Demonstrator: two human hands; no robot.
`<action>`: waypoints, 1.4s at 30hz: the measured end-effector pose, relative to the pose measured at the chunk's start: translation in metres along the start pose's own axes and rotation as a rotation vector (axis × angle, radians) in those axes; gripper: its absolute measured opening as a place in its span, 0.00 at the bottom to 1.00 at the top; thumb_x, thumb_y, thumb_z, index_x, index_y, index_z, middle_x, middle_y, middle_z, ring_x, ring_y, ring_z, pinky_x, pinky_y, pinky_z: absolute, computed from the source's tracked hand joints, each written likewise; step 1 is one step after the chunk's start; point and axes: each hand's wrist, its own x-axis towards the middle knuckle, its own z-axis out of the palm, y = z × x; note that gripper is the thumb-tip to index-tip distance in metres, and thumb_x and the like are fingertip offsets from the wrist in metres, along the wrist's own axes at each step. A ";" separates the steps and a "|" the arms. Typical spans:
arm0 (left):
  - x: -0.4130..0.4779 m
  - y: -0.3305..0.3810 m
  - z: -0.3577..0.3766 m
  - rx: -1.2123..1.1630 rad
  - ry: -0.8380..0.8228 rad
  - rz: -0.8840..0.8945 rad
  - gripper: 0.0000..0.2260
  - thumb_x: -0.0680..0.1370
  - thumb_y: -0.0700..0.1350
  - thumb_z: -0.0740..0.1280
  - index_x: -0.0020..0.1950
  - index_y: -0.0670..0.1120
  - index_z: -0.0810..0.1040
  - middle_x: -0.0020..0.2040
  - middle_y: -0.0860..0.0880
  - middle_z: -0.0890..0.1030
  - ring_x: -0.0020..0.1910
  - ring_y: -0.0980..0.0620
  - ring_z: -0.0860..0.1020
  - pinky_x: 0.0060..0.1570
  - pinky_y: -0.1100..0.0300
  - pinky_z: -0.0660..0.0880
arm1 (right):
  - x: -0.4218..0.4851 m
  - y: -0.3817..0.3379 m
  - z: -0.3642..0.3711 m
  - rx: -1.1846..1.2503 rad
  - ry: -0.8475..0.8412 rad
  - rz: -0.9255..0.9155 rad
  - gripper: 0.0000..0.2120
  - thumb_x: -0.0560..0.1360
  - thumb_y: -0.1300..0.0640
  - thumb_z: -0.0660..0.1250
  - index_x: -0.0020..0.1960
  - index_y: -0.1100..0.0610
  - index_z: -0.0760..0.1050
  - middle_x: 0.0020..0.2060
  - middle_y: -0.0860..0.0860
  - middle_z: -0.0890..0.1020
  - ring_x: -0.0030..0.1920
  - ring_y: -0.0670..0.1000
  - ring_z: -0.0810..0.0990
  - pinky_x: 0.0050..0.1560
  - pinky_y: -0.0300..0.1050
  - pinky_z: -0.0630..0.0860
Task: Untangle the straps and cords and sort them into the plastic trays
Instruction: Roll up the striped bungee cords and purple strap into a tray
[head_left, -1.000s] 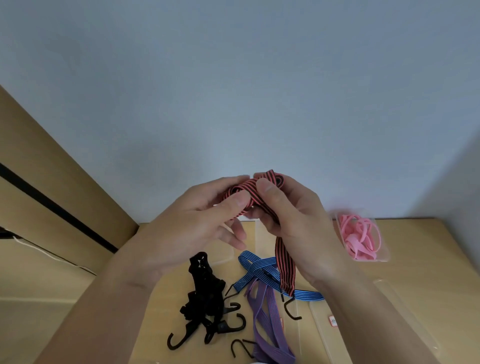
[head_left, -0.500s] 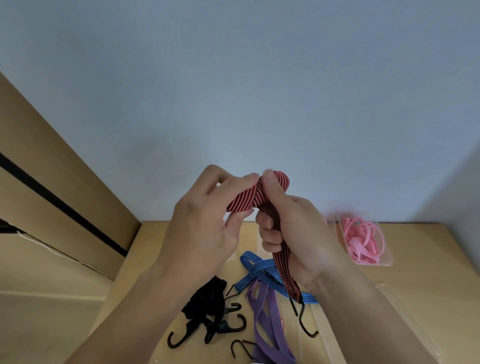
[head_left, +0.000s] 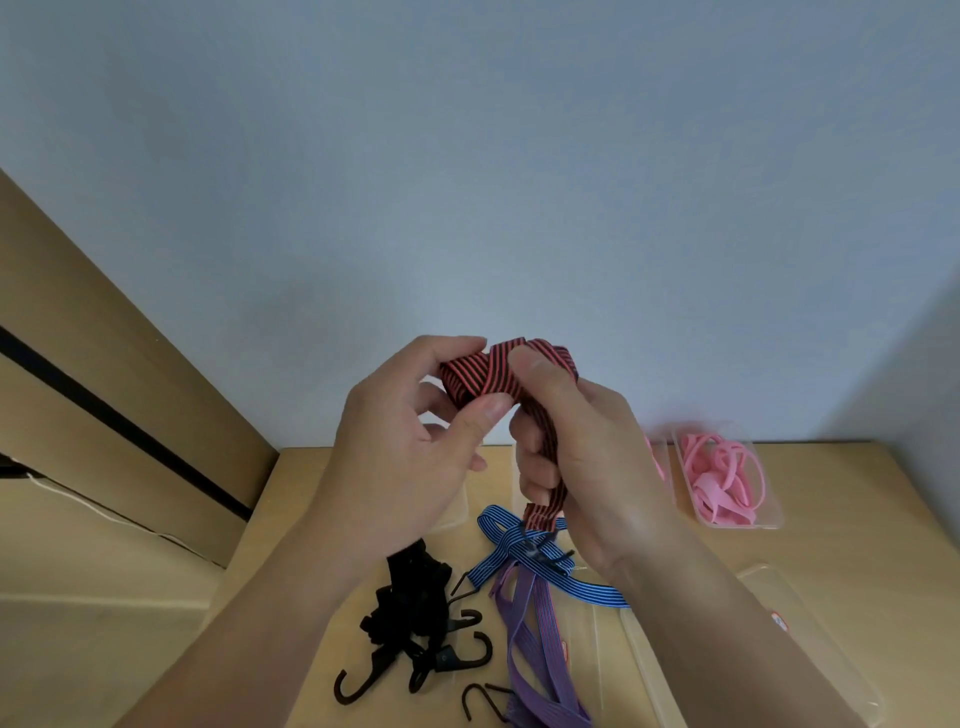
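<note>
The red-and-black striped strap (head_left: 493, 371) sat bunched at frame centre, raised above the table (head_left: 831, 545); the left hand (head_left: 415, 447) pinched its knot between thumb and forefinger; the right hand (head_left: 582, 452) curled round the hanging tail; below lay black (head_left: 410, 603), blue (head_left: 519, 556) and purple straps (head_left: 535, 649); pink cords (head_left: 722, 483) filled a clear tray (head_left: 769, 519) at right.

Tan table (head_left: 857, 561) carries loose straps (head_left: 530, 639) and clear trays (head_left: 737, 523).
</note>
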 end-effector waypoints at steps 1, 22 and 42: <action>0.000 -0.004 0.001 0.120 0.051 0.116 0.13 0.78 0.45 0.74 0.60 0.53 0.78 0.49 0.50 0.81 0.36 0.51 0.82 0.33 0.59 0.80 | 0.001 -0.002 -0.001 0.050 0.012 0.035 0.17 0.74 0.43 0.71 0.40 0.55 0.73 0.29 0.53 0.68 0.25 0.49 0.61 0.25 0.42 0.60; 0.012 0.001 0.008 0.013 0.029 0.106 0.08 0.79 0.47 0.72 0.57 0.48 0.81 0.44 0.51 0.82 0.36 0.50 0.83 0.33 0.51 0.83 | 0.008 0.002 -0.007 0.005 0.028 -0.066 0.24 0.71 0.35 0.62 0.35 0.55 0.78 0.26 0.52 0.71 0.25 0.49 0.69 0.33 0.44 0.71; 0.028 -0.002 0.018 -0.212 -0.187 -0.190 0.13 0.78 0.48 0.69 0.60 0.44 0.82 0.38 0.48 0.83 0.32 0.50 0.81 0.34 0.58 0.77 | 0.024 0.000 -0.021 -0.433 -0.079 -0.142 0.26 0.80 0.37 0.53 0.45 0.60 0.75 0.28 0.49 0.79 0.25 0.49 0.78 0.27 0.38 0.73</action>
